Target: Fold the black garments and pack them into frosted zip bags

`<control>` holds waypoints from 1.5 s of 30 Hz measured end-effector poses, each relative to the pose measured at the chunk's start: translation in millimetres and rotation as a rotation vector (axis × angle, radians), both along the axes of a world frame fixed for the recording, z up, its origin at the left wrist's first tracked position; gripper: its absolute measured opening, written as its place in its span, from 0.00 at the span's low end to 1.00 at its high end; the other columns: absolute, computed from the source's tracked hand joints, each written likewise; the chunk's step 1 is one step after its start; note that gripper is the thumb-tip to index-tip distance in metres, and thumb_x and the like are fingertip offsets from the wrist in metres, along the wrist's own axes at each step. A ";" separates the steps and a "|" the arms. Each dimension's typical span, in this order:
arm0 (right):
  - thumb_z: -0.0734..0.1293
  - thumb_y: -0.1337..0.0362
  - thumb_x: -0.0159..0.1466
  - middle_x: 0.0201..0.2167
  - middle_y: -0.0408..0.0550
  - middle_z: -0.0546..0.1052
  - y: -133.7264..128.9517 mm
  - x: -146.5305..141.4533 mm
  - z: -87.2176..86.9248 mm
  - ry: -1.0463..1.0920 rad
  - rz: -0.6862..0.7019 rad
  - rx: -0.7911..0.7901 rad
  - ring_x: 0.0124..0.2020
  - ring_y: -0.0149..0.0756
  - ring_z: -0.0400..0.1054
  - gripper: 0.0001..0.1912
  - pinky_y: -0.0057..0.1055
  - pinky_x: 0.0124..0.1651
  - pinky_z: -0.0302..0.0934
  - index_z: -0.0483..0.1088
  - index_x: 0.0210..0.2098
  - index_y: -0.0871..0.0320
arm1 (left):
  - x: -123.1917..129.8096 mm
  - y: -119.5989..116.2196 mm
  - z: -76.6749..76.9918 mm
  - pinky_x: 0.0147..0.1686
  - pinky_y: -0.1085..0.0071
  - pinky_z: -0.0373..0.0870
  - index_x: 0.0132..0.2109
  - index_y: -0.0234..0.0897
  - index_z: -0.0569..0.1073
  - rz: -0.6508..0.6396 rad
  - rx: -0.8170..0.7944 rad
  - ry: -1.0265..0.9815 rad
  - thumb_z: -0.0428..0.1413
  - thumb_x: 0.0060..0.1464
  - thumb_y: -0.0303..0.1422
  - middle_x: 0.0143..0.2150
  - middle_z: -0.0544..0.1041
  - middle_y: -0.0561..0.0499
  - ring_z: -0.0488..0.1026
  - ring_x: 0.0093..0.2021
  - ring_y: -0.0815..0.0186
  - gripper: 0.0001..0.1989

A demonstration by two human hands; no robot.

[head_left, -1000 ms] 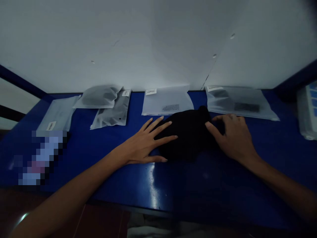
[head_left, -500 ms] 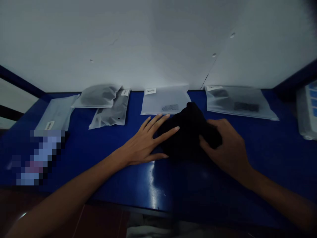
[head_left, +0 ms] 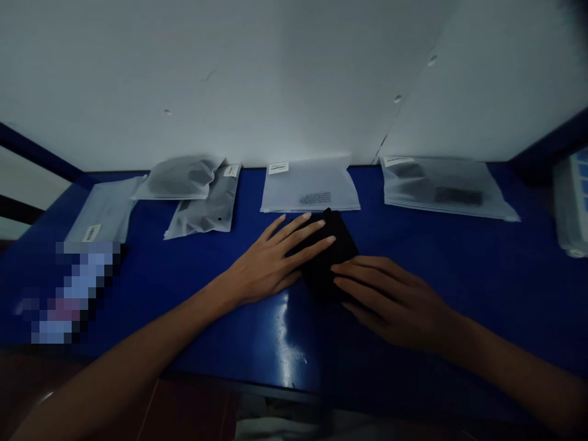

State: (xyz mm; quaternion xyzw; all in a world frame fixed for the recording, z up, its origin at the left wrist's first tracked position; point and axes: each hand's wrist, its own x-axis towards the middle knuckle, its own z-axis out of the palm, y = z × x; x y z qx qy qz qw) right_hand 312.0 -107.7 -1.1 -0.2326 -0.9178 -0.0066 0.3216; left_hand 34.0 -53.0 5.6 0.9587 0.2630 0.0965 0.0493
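Your left hand (head_left: 264,266) lies palm down with its fingers spread, the fingertips resting on a compact piece of folded black fabric (head_left: 342,242). That black fabric sits under and between your two hands, on a glossy blue tabletop (head_left: 243,346). Your right hand (head_left: 395,300) comes in from the other side, its fingers held close together and their tips on the fabric's right edge; the thumb is hidden, so whether it pinches the cloth can't be made out. The dark folds blend together, so the fabric's exact outline is hard to read.

Just beyond your fingertips is a flat, frosted plastic pouch with a white label (head_left: 312,184). Farther out past your right hand lies a wide frosted pouch with dark contents (head_left: 450,184). Beyond your left hand and off to its left, a plump, grey-looking frosted pouch (head_left: 179,177) overlaps a long frosted pouch holding something dark (head_left: 206,214), with a pale, flat frosted pouch (head_left: 105,208) beside them.
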 end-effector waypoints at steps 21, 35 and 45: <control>0.62 0.81 0.67 0.54 0.60 0.78 2.3 8.2 10.0 -0.324 -0.249 0.127 0.54 0.49 0.75 0.24 0.42 0.55 0.74 0.67 0.62 0.70 | 1.5 -3.8 4.7 0.65 0.42 0.60 0.60 0.33 0.75 -0.065 -0.021 -0.280 0.56 0.64 0.41 0.48 0.79 0.42 0.69 0.60 0.48 0.22; 0.63 0.80 0.67 0.49 0.60 0.80 3.5 5.0 9.4 -0.247 -0.123 0.218 0.53 0.48 0.76 0.16 0.42 0.56 0.74 0.73 0.52 0.70 | 9.0 19.8 -11.0 0.73 0.43 0.52 0.72 0.37 0.59 0.286 -0.060 -0.206 0.44 0.74 0.41 0.76 0.55 0.39 0.49 0.77 0.50 0.26; 0.65 0.80 0.67 0.54 0.62 0.79 2.2 4.1 8.7 -0.264 -0.101 0.197 0.58 0.49 0.74 0.18 0.51 0.64 0.68 0.73 0.55 0.69 | 13.0 26.6 -9.1 0.72 0.48 0.56 0.72 0.35 0.61 0.324 -0.016 -0.017 0.42 0.75 0.39 0.74 0.62 0.43 0.57 0.75 0.53 0.25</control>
